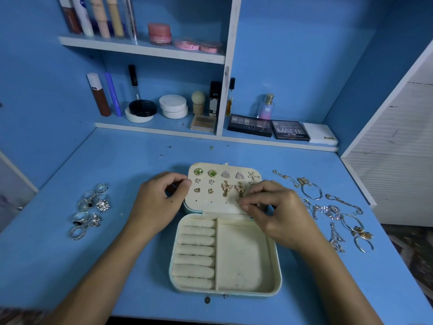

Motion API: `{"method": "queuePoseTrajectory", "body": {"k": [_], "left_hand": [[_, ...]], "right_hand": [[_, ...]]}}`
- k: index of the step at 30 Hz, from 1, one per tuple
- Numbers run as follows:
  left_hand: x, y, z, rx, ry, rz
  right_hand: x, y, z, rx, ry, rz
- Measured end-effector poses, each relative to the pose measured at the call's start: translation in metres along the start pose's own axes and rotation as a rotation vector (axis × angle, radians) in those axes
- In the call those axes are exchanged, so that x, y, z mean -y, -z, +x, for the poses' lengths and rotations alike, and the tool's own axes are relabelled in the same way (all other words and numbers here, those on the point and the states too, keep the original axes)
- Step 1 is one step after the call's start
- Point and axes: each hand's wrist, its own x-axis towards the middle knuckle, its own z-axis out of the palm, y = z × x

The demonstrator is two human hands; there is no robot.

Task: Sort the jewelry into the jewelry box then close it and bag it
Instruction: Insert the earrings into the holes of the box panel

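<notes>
A cream jewelry box (243,256) lies open on the blue desk, its lid (208,202) folded back flat. Several earrings (226,175) are pinned in rows on the lid. My left hand (159,202) grips the lid's left edge with thumb and curled fingers. My right hand (278,212) hovers over the lid's right lower corner, fingertips pinched together on something too small to make out. Several silver rings (90,213) lie in a cluster to the left. Gold and silver chains, hoops and pendants (332,212) are spread out to the right.
Ring rolls (195,254) fill the box's left half, beside a bare compartment on the right. Behind the desk, shelves hold cosmetics, eyeshadow palettes (290,130) and a perfume bottle (267,107). A white slatted panel (398,148) stands at the right.
</notes>
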Motion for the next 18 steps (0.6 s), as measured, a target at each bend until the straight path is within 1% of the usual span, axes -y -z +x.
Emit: {"method": "queuePoseTrajectory", "body": {"k": [3,5,7,10,13,18], "left_hand": [[0.000,0.000,0.000,0.000,-0.001,0.002],[0.000,0.000,0.000,0.000,0.000,0.003],[0.000,0.000,0.000,-0.001,0.002,-0.003],[0.000,0.000,0.001,-0.002,0.000,-0.013],[-0.001,0.000,0.000,-0.010,-0.010,-0.024],[-0.001,0.001,-0.001,-0.034,-0.019,-0.051]], "right_hand": [[0.002,-0.001,0.000,-0.016,0.003,0.018],[0.004,0.001,0.000,-0.062,0.005,0.044],[0.006,0.004,0.000,-0.130,-0.009,0.011],[0.005,0.008,0.001,-0.192,-0.112,-0.072],[0.003,0.010,0.000,-0.156,-0.267,-0.092],[0.006,0.010,-0.001,-0.051,-0.410,-0.063]]}}
